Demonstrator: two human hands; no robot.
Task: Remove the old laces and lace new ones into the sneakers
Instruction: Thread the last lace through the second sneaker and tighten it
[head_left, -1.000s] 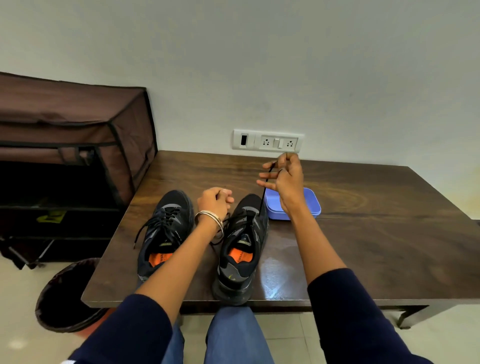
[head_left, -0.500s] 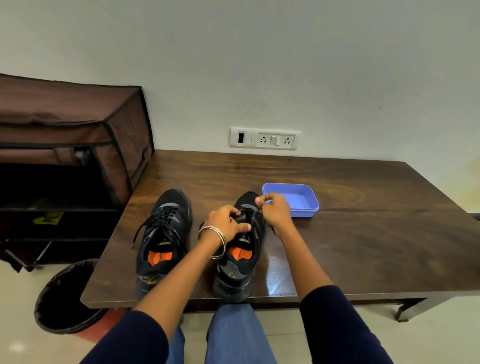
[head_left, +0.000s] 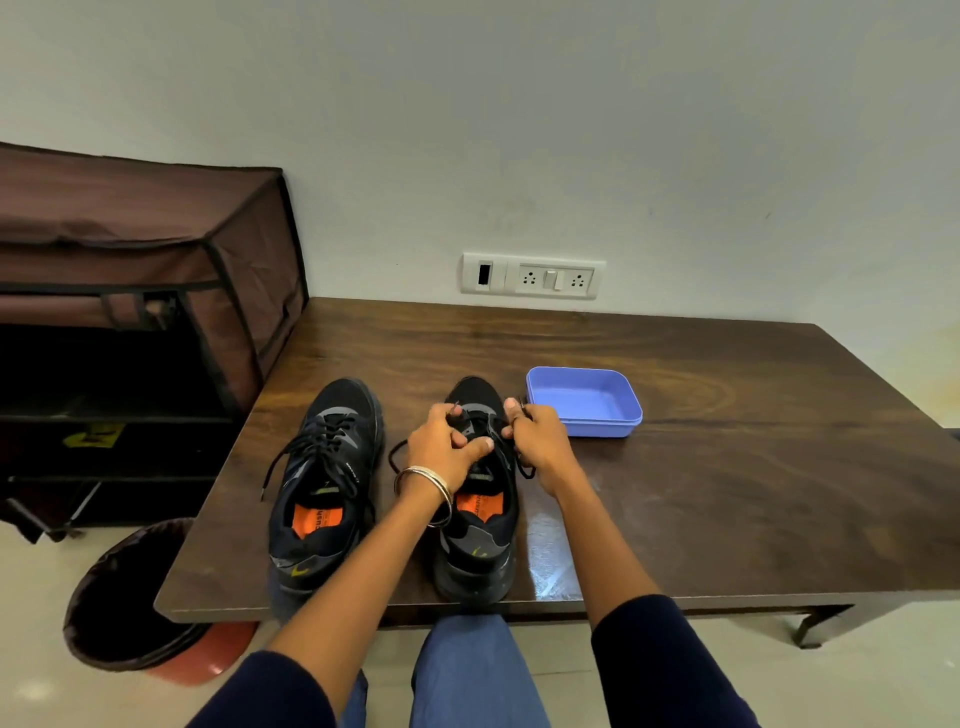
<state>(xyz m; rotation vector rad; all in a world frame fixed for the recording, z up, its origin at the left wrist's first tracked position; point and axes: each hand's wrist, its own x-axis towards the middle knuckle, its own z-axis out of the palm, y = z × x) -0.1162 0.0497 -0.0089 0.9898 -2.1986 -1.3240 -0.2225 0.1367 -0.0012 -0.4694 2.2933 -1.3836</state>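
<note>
Two black sneakers on dark wooden table (head_left: 727, 467), side by side near front edge, toes toward wall, heels toward person. Left sneaker (head_left: 324, 483): fully laced, lace ends hanging loose over its left side, orange insole visible, untouched by either hand. Right sneaker (head_left: 480, 519): both hands over its forefoot and eyelet area. Left hand (head_left: 447, 449), metal bangle (head_left: 423, 491) at wrist, fingers curled, pinching black lace (head_left: 522, 462) near upper eyelets, thumb pressed across tongue. Right hand (head_left: 537, 441) fingers curled, gripping same lace at right-side eyelets, one strand dangling below hand onto table. Loop of lace also trailing off left of shoe. Which eyelet engaged: cannot tell, hidden by fingers. Blue plastic tray (head_left: 584, 402) just beside right sneaker's toe, to its right. Socket panel (head_left: 532, 275) on wall behind. Dark bin (head_left: 124, 597) on floor at table's left corner.
</note>
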